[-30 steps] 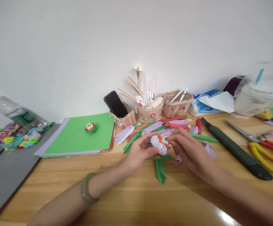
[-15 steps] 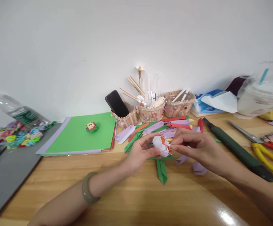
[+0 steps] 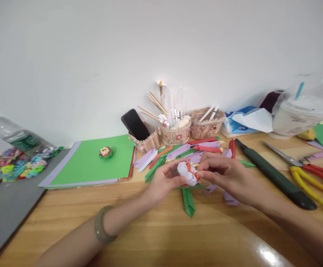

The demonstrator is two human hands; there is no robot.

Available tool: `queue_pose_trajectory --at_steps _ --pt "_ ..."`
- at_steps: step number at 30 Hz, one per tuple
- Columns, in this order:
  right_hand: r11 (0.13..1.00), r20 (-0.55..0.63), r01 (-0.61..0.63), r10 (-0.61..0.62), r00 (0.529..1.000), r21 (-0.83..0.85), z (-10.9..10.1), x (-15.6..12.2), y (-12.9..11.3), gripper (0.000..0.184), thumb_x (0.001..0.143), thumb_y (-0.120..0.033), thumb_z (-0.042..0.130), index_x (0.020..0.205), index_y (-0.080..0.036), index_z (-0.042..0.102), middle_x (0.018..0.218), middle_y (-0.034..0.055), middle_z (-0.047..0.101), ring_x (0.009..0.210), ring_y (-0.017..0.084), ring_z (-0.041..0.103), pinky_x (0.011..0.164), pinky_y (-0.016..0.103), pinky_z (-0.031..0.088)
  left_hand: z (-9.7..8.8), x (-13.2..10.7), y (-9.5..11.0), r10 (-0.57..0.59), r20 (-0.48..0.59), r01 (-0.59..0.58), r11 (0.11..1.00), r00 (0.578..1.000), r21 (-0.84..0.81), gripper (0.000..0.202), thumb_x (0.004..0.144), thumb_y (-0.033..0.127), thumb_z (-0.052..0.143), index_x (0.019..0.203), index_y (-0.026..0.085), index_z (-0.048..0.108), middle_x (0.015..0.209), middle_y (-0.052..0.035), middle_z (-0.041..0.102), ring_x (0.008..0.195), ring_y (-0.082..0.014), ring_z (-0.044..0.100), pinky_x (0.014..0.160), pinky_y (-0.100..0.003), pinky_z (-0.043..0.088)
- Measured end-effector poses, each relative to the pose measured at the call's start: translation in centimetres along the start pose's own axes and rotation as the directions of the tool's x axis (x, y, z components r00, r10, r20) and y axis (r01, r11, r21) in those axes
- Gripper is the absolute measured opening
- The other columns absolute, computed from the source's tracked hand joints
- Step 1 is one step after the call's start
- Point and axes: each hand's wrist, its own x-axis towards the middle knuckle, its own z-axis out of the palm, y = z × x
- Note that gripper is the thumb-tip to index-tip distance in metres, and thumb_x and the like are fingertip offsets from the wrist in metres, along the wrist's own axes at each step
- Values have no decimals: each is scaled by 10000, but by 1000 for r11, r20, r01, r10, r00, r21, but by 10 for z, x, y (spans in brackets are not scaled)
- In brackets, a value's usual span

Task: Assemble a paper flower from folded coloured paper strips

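Between both hands is a small folded paper flower (image 3: pixel 185 172), white with an orange band on its right side. My left hand (image 3: pixel 165 182) grips it from the left, thumb in front and fingers behind. On the other side, my right hand (image 3: pixel 225 176) pinches the orange part between thumb and fingertips, closed on it. Just behind and below the hands lie folded paper strips (image 3: pixel 179 151) in purple, green, red and orange. One green folded strip (image 3: pixel 188 202) points toward me under the flower. A finished-looking small paper flower (image 3: pixel 105 152) rests on green paper sheets (image 3: pixel 80 165).
Wooden baskets (image 3: pixel 175 135) with a phone (image 3: pixel 135 125), sticks and pens stand by the wall. To the right are a dark green long tool (image 3: pixel 275 176), scissors (image 3: pixel 283 155), yellow-handled pliers (image 3: pixel 303 181), tissues (image 3: pixel 243 120) and a cup (image 3: pixel 297 115). A bottle (image 3: pixel 19 137) leans left.
The view has shifted slightly, so everything sits a little further left. Both hands keep hold of the white and orange paper flower, with hardly any change in grip.
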Motion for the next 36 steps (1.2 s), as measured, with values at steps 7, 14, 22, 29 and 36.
queue_pose_trajectory --at_steps 7,14,22,29,36 --pt "998 4 34 -33 999 -50 -1 -1 1 257 789 -369 579 630 -168 597 648 5 514 581 118 489 487 228 417 0 0 0 10 -1 -10 1000 1000 -19 502 522 265 806 997 215 654 983 -39 640 786 -154 599 626 -247 504" --pt "998 -20 1 -2 1000 -64 1 -1 3 265 753 -376 614 591 -170 576 622 1 509 569 122 484 489 241 407 1 0 -1 8 14 -8 1000 1000 -20 493 524 254 805 992 223 655 978 -28 637 802 -156 587 634 -251 498" --pt "987 -8 60 -62 998 -152 0 1 3 275 810 -367 542 632 -165 601 661 20 531 608 130 492 529 250 418 -3 3 -4 30 -5 -30 1000 1000 -5 494 545 256 793 1014 225 642 1020 -30 623 829 -161 589 669 -268 497" --pt "989 -90 15 -29 995 -146 5 -2 8 174 753 -274 615 617 -166 604 660 10 532 537 109 493 463 233 421 0 1 -1 -6 20 6 999 1000 -35 460 563 220 786 1002 225 647 981 -20 634 806 -143 597 661 -247 492" --pt "977 -264 115 -161 951 -182 3 -4 2 162 825 -306 544 806 -203 667 768 44 624 671 159 572 513 257 478 3 -3 3 -21 0 21 991 1000 -129 470 636 252 745 1079 196 599 1016 -65 642 824 -185 640 668 -259 491"
